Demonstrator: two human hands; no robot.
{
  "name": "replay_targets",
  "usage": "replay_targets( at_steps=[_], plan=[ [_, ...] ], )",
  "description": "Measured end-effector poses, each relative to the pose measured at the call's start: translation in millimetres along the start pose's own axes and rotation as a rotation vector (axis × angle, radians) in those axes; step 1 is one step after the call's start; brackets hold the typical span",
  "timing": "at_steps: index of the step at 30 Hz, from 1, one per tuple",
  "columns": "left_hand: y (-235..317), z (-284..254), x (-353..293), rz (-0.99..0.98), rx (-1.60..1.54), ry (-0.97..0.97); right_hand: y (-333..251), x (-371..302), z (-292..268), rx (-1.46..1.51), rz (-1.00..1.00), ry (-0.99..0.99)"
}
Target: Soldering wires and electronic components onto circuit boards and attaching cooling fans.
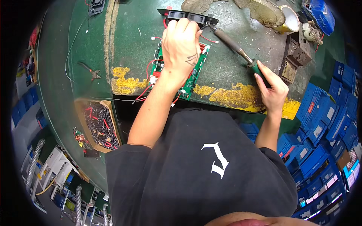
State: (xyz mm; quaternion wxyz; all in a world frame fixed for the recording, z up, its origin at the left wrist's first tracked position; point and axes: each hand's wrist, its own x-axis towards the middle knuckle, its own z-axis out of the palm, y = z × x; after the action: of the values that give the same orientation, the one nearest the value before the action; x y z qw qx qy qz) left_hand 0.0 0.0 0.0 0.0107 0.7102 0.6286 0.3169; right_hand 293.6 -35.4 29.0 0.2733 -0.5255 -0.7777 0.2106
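A green circuit board [194, 77] with red wires lies on the green workbench [233, 67]. My left hand [181, 47] rests over the board, fingers curled at a black twin-fan unit [188, 17] at the board's far end. My right hand [270, 88] grips the green handle of a soldering iron [235, 47], whose tip points left toward the fan unit and my left fingertips. Much of the board is hidden under my left hand and forearm.
Pliers [90, 71] lie on the bench at the left. A cardboard box of black and red wires [100, 124] sits lower left. A soldering-iron stand [294, 62] and a white cup [288, 20] are at the far right. Blue crates [320, 150] fill the floor on the right.
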Motion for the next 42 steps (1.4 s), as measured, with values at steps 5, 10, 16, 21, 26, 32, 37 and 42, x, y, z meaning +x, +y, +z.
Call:
replay_targets(
  at_steps=[5, 10, 16, 21, 26, 32, 37, 42],
  plan=[
    [2, 0, -3, 0.013, 0.026, -0.028, -2, 0, 4, 0.016, 0.034, -0.017],
    [11, 0, -1, -0.05, 0.036, 0.008, -1, 0, 5, 0.025, 0.042, -0.021],
    [18, 3, -1, -0.12, 0.049, 0.062, 2, 1, 7, 0.044, 0.043, -0.012],
    [16, 8, -5, -0.115, 0.07, 0.056, 3, 0, 6, 0.065, 0.075, -0.044],
    [13, 10, -6, -0.073, 0.112, 0.049, 6, 2, 8, 0.071, 0.049, -0.021],
    [14, 12, -6, -0.067, 0.137, 0.063, 6, 1, 7, 0.079, 0.042, -0.008],
    [12, 12, -7, -0.066, 0.135, 0.045, 7, 1, 7, 0.082, 0.034, -0.011],
    [11, 13, -8, -0.061, 0.087, 0.079, 7, 1, 8, 0.084, 0.028, -0.015]
  ],
)
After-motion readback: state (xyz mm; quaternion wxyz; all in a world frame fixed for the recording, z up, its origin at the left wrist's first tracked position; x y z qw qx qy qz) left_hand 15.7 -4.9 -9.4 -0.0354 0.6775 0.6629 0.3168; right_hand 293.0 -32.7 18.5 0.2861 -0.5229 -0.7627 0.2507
